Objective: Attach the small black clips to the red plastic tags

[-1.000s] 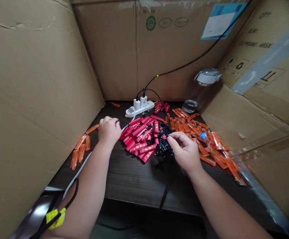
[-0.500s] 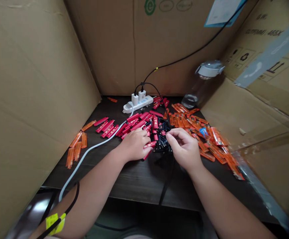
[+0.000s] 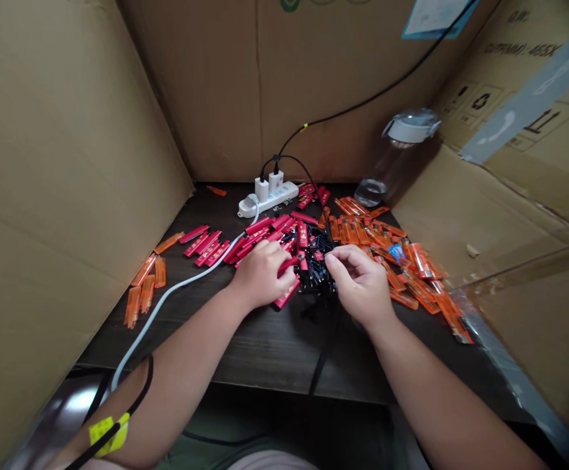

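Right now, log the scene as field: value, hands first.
left hand: gripping a red piece
right hand: fingertips together beside the black parts; grip contents unclear
red pile: centre, left of the black parts
orange pieces: right and far left
power strip: behind the red pile, two adapters upright
bottle: back right, some clear liquid

The left grip (image 3: 265, 274) curled palm-down, thumb opposing its fingers; to its right, the right grip (image 3: 363, 287) pinched thumb against forefinger.
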`<state>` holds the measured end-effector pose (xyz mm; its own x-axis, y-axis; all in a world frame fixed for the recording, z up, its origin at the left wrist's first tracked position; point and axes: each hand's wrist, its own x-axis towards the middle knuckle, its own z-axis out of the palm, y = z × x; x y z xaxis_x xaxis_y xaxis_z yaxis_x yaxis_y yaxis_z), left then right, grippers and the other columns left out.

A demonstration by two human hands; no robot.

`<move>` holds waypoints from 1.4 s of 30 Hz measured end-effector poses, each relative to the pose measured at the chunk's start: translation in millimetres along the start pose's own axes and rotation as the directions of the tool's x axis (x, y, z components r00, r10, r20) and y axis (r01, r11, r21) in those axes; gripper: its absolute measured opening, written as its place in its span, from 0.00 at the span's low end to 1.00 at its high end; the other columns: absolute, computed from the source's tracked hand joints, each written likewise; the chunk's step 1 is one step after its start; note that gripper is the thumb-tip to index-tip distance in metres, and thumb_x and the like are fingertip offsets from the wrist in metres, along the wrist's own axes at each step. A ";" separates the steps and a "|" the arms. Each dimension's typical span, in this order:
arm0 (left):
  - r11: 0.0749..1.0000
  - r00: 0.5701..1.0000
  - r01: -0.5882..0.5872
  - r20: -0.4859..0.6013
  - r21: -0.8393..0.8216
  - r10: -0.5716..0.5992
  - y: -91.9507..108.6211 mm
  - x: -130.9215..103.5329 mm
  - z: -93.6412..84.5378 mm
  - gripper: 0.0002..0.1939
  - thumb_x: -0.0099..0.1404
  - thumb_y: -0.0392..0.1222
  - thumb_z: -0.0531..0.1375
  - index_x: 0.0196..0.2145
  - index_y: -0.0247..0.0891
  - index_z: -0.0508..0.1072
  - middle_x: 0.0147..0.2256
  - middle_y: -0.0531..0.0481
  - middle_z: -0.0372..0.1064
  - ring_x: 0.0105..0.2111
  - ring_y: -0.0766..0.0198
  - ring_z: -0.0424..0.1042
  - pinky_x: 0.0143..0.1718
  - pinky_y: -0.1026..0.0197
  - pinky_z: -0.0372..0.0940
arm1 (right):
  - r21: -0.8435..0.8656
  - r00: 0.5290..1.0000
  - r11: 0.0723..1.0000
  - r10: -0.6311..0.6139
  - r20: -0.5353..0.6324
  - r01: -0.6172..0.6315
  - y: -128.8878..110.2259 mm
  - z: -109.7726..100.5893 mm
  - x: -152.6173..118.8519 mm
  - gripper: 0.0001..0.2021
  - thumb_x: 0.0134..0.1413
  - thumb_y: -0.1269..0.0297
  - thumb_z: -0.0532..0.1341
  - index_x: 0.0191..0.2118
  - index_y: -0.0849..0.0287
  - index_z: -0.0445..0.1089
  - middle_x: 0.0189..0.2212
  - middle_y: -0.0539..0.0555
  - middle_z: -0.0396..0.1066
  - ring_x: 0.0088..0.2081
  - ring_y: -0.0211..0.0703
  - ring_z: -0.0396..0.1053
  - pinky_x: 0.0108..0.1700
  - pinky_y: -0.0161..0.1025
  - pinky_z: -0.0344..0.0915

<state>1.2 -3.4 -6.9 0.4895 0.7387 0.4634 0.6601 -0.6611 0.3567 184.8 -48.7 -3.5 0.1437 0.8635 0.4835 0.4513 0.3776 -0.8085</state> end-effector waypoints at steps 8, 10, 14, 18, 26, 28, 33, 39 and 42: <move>0.663 0.862 0.328 -0.073 -0.673 -0.501 -6.9 5.0 -5.7 0.05 0.59 0.36 0.57 0.35 0.38 0.65 0.26 0.54 0.69 0.24 0.68 0.68 0.27 0.65 0.63 | 0.109 0.938 0.932 0.342 0.049 -0.346 7.5 -8.8 10.0 0.11 0.48 0.56 0.63 0.29 0.61 0.72 0.23 0.51 0.68 0.24 0.37 0.63 0.28 0.36 0.59; 0.604 0.855 0.327 -0.046 -0.727 -0.517 -6.7 4.8 -6.3 0.05 0.59 0.35 0.56 0.34 0.39 0.63 0.23 0.56 0.66 0.21 0.69 0.65 0.24 0.66 0.61 | 0.147 0.911 0.901 0.412 0.005 -0.409 12.0 -12.7 15.0 0.13 0.48 0.55 0.62 0.28 0.61 0.72 0.23 0.52 0.69 0.23 0.37 0.62 0.27 0.36 0.59; 0.625 0.860 0.291 -0.088 -0.725 -0.502 -7.6 4.5 -9.0 0.04 0.64 0.42 0.55 0.33 0.40 0.63 0.20 0.58 0.61 0.19 0.71 0.61 0.23 0.67 0.58 | -0.147 0.965 0.954 0.263 -0.017 -0.263 18.7 -15.1 18.5 0.12 0.51 0.58 0.59 0.28 0.61 0.73 0.23 0.53 0.70 0.26 0.40 0.64 0.30 0.38 0.61; 0.669 0.879 0.288 -0.088 -0.685 -0.469 -9.1 4.2 -9.9 0.12 0.68 0.49 0.51 0.31 0.39 0.64 0.19 0.58 0.57 0.18 0.71 0.58 0.21 0.66 0.56 | -0.393 0.970 0.917 0.153 0.188 -0.068 24.1 -10.2 12.3 0.09 0.51 0.63 0.59 0.29 0.60 0.75 0.29 0.55 0.72 0.32 0.43 0.69 0.37 0.40 0.64; 0.730 0.898 0.288 -0.089 -0.620 -0.430 -8.4 1.7 -7.9 0.14 0.68 0.50 0.51 0.30 0.39 0.64 0.20 0.57 0.59 0.19 0.70 0.59 0.22 0.65 0.55 | -0.610 0.934 0.791 0.184 0.307 0.044 28.2 -8.5 7.6 0.08 0.52 0.64 0.59 0.30 0.58 0.76 0.30 0.55 0.69 0.34 0.44 0.69 0.39 0.39 0.64; 0.742 0.902 0.291 -0.084 -0.605 -0.422 -7.3 1.4 -8.4 0.14 0.68 0.50 0.51 0.30 0.39 0.64 0.20 0.57 0.59 0.20 0.70 0.59 0.23 0.65 0.56 | -0.609 0.933 0.792 0.182 0.312 0.049 27.6 -7.8 7.5 0.08 0.52 0.64 0.59 0.30 0.58 0.76 0.30 0.55 0.69 0.34 0.43 0.69 0.39 0.39 0.64; 0.772 0.910 0.272 -0.106 -0.575 -0.400 -4.7 1.2 -9.6 0.13 0.68 0.49 0.51 0.30 0.39 0.64 0.21 0.56 0.60 0.20 0.70 0.60 0.24 0.66 0.57 | -0.614 0.926 0.789 0.226 0.303 0.008 29.0 -4.9 6.4 0.07 0.50 0.67 0.59 0.26 0.57 0.75 0.29 0.54 0.70 0.31 0.43 0.68 0.34 0.38 0.63; 0.797 0.911 0.270 -0.124 -0.540 -0.393 -2.2 0.9 -12.3 0.12 0.68 0.48 0.52 0.31 0.38 0.65 0.22 0.55 0.61 0.23 0.69 0.62 0.26 0.65 0.58 | -0.593 0.943 0.805 0.180 0.280 0.022 32.1 -6.8 6.8 0.08 0.51 0.68 0.58 0.25 0.59 0.73 0.29 0.54 0.68 0.31 0.42 0.67 0.34 0.37 0.62; 0.809 0.906 0.289 -0.125 -0.512 -0.403 -1.3 0.9 -13.1 0.12 0.67 0.48 0.53 0.32 0.38 0.67 0.23 0.54 0.63 0.25 0.67 0.63 0.28 0.64 0.59 | -0.573 0.966 0.820 0.141 0.217 0.008 31.9 -8.5 7.7 0.08 0.53 0.66 0.57 0.28 0.60 0.71 0.28 0.55 0.68 0.31 0.43 0.67 0.35 0.39 0.62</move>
<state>-6.7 -3.6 3.7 0.1062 0.9199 0.3776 0.3839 -0.3882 0.8378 207.8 -32.8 -22.7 0.0119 0.9599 0.2800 0.8756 0.1252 -0.4666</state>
